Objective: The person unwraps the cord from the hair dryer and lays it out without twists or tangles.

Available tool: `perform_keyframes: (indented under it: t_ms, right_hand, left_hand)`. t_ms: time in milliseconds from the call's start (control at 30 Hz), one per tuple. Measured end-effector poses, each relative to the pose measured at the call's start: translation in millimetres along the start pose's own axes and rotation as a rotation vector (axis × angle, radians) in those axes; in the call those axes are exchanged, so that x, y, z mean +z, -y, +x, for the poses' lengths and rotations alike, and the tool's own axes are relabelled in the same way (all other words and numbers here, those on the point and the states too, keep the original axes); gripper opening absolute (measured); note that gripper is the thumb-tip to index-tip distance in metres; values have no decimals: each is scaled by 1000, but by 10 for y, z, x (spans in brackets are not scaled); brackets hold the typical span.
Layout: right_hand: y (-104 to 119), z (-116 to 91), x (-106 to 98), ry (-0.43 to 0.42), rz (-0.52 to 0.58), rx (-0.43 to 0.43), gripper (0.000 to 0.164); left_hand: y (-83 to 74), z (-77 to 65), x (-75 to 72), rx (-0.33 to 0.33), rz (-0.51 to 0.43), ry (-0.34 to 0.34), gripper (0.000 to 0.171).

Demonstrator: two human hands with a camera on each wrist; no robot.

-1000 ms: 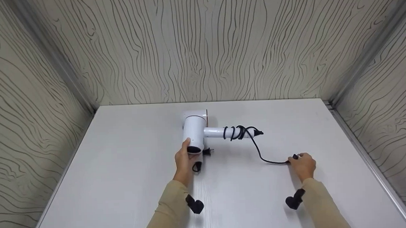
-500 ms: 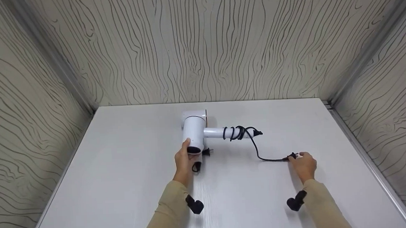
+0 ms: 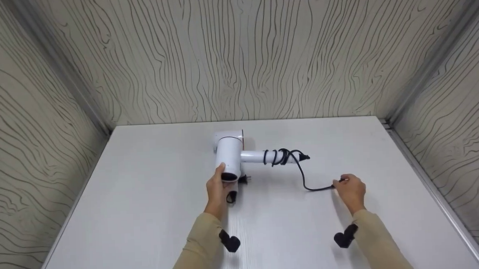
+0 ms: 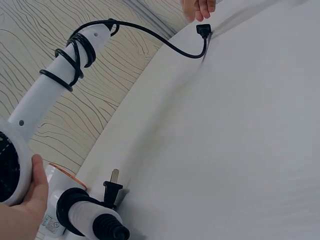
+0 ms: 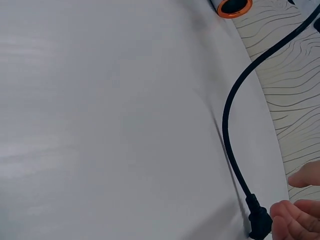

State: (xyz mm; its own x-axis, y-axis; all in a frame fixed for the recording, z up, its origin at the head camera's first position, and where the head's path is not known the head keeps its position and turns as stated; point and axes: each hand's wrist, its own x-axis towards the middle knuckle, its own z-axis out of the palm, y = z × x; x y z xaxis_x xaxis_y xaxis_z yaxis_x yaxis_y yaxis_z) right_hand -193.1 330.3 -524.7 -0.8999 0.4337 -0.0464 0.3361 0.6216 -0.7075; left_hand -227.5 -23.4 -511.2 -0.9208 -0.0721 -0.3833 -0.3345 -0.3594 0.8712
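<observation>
A white hair dryer lies at the middle of the table, its handle pointing right and wound with black cord. My left hand holds the barrel near its dark end. Behind and below it is a second white hair dryer with an orange rim, partly hidden; its black two-pin plug sticks out. The first dryer's cord runs right to a plug. Fingers of my right hand are beside that plug, the thumb apart from them in the right wrist view.
A white table carries both dryers. Wood-patterned walls rise at the back and both sides, with grey metal strips in the corners. Each sleeve bears a black wrist mount.
My right hand has moved a little left and forward over the plug, which shifted slightly and is now mostly covered in the head view. My left hand and the dryers stay put.
</observation>
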Motion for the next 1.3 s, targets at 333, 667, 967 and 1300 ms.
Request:
perform_keyframes:
  t_ms: [333,667,967,1300]
  right_hand:
    - [176,-37,66,4,19,-39,34]
    - [437,-126,131,12,44,-133,27]
    - [589,-201,189,-11,52,-222,21]
    - [722,-285,202,-6,51,-272,19]
  left_hand:
    - [-7,-11,-1,-2,1,2,74]
    - [-14,-5,8,-9,3,-18,75]
    - [-4,-12,4,7,-5,-22,72]
    - [-25,-17,10,-14,-6,-22,74]
